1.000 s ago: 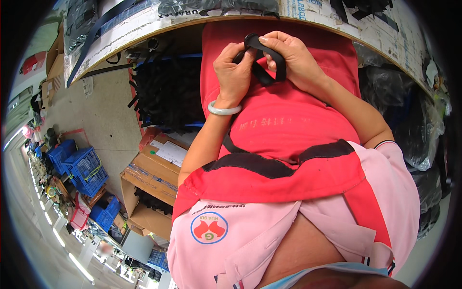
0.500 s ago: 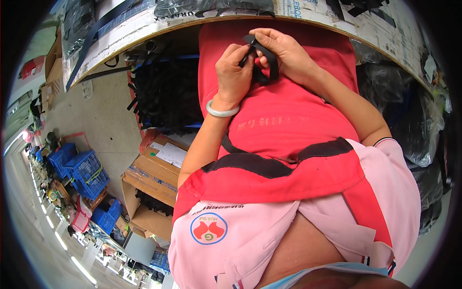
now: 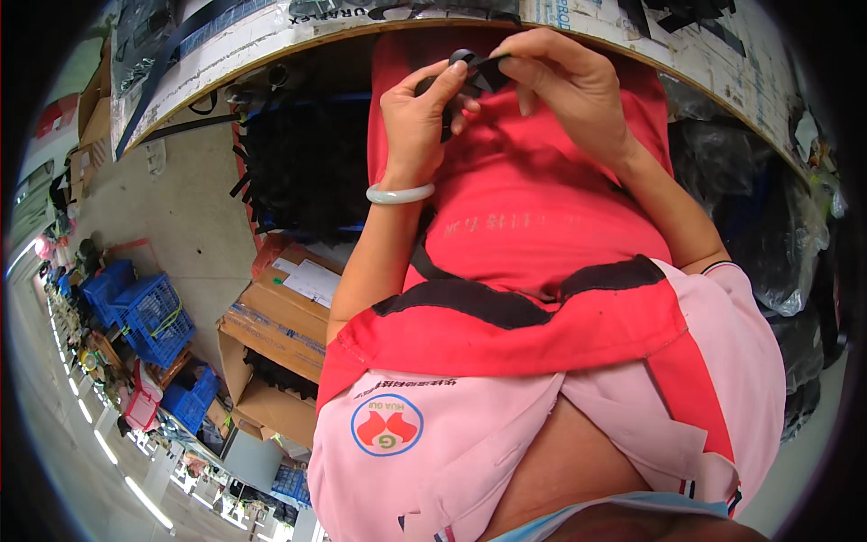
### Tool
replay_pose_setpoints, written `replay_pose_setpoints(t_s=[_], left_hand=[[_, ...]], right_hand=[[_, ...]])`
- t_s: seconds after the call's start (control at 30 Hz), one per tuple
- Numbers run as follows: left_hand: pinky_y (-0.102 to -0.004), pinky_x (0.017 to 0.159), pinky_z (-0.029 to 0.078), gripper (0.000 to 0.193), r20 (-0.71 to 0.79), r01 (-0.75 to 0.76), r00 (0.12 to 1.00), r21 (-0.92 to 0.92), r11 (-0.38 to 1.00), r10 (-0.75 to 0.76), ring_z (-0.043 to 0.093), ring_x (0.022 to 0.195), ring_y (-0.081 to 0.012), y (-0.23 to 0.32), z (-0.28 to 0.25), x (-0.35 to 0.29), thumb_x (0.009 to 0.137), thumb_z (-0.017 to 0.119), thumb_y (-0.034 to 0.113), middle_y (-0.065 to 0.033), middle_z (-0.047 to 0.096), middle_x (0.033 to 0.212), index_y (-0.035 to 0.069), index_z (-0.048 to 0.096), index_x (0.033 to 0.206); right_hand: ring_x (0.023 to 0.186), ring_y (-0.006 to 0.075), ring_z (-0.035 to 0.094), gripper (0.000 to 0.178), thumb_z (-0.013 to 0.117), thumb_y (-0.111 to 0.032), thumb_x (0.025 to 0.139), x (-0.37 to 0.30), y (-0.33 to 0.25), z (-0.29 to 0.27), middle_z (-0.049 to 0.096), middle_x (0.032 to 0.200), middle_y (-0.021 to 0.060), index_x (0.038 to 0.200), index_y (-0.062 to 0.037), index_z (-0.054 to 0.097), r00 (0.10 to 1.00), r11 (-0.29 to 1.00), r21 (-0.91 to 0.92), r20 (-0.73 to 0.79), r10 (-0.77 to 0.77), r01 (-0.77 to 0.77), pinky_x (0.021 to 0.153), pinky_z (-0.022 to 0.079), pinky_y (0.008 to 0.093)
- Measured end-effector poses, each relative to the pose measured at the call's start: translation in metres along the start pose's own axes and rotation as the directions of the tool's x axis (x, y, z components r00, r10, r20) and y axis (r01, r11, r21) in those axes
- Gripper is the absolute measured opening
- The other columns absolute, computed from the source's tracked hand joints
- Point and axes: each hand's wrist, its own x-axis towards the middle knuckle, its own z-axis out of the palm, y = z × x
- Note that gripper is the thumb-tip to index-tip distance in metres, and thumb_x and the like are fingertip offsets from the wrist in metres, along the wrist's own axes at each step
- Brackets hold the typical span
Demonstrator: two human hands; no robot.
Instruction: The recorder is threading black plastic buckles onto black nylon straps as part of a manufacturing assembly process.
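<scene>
Above the red apron on my lap, just short of the table edge, I hold a black strap between both hands. My left hand, with a pale bangle on its wrist, pinches the strap between thumb and forefinger; a small loop stands up at the fingertips. My right hand grips the other end with thumb and fingertips, its remaining fingers loosely bent. Between the hands the strap runs folded and partly dark against the shadow, so its exact shape is hard to make out.
A board-covered table with black straps and plastic bags curves across the far side. To the left are a pile of black straps, an open cardboard box and blue crates. Black plastic bags hang at the right.
My hands have moved apart and slightly farther from me. The strap, bunched with a hanging loop before, is now stretched between them.
</scene>
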Motion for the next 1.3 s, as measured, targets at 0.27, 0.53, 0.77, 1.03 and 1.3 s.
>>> replay_pose_setpoints(t_s=[0.27, 0.53, 0.77, 1.03, 1.3], left_hand=[[-0.0173, 0.042, 0.037, 0.018, -0.008, -0.195, 0.979, 0.27, 0.943, 0.205, 0.057, 0.051, -0.0062, -0.004, 0.005, -0.008, 0.086, 0.07, 0.008, -0.0065, 0.068, 0.073, -0.003, 0.069, 0.1], [-0.0171, 0.043, 0.039, 0.015, -0.031, -0.298, 0.948, 0.271, 0.915, 0.317, 0.056, 0.055, -0.0047, -0.01, 0.011, -0.006, 0.086, 0.069, 0.004, -0.0016, 0.062, 0.079, 0.0, 0.071, 0.1], [-0.0182, 0.044, 0.035, 0.015, 0.067, -0.249, 0.968, 0.389, 0.887, 0.242, 0.05, 0.052, -0.0031, 0.0, -0.003, -0.012, 0.086, 0.066, 0.001, 0.0004, 0.058, 0.076, -0.001, 0.069, 0.101], [-0.019, 0.046, 0.036, 0.012, 0.062, -0.067, 0.997, 0.366, 0.928, 0.047, 0.051, 0.054, -0.0059, 0.043, -0.039, -0.052, 0.085, 0.064, -0.002, -0.0016, 0.058, 0.076, -0.004, 0.068, 0.097], [-0.0192, 0.046, 0.035, 0.01, 0.152, -0.154, 0.983, 0.416, 0.896, 0.099, 0.051, 0.056, -0.0055, 0.04, -0.033, -0.05, 0.084, 0.067, -0.001, -0.0031, 0.06, 0.081, -0.003, 0.069, 0.094]], right_hand=[[0.054, 0.0059, 0.056, 0.019, 0.067, -0.013, 0.088, 0.001, 0.018, -0.007, 0.061, 0.071, 0.0017, 0.097, -0.0001, 0.056, 0.885, 0.88, -0.096, -0.026, 0.465, -0.465, 0.049, 0.046, 0.0195], [0.063, 0.0082, 0.061, 0.016, 0.064, -0.01, 0.091, 0.0, 0.027, -0.003, 0.061, 0.079, 0.0044, 0.098, 0.0003, 0.054, 0.92, 0.925, 0.07, -0.102, 0.379, -0.374, 0.056, 0.054, 0.0213], [0.052, 0.0053, 0.053, 0.02, 0.059, -0.025, 0.095, 0.011, 0.037, -0.018, 0.056, 0.07, -0.0001, 0.095, -0.0046, 0.059, 0.734, 0.708, 0.192, 0.198, 0.65, -0.679, 0.047, 0.041, 0.0182], [0.051, 0.0042, 0.049, 0.024, 0.062, -0.028, 0.093, 0.024, 0.031, -0.015, 0.056, 0.065, -0.002, 0.089, -0.0047, 0.064, 0.768, 0.777, 0.045, 0.202, 0.608, -0.627, 0.047, 0.041, 0.0188], [0.054, 0.0037, 0.048, 0.018, 0.063, -0.021, 0.09, 0.031, 0.028, -0.002, 0.056, 0.066, -0.0022, 0.089, -0.003, 0.065, 0.753, 0.81, -0.053, 0.337, 0.565, -0.584, 0.048, 0.04, 0.0212]])
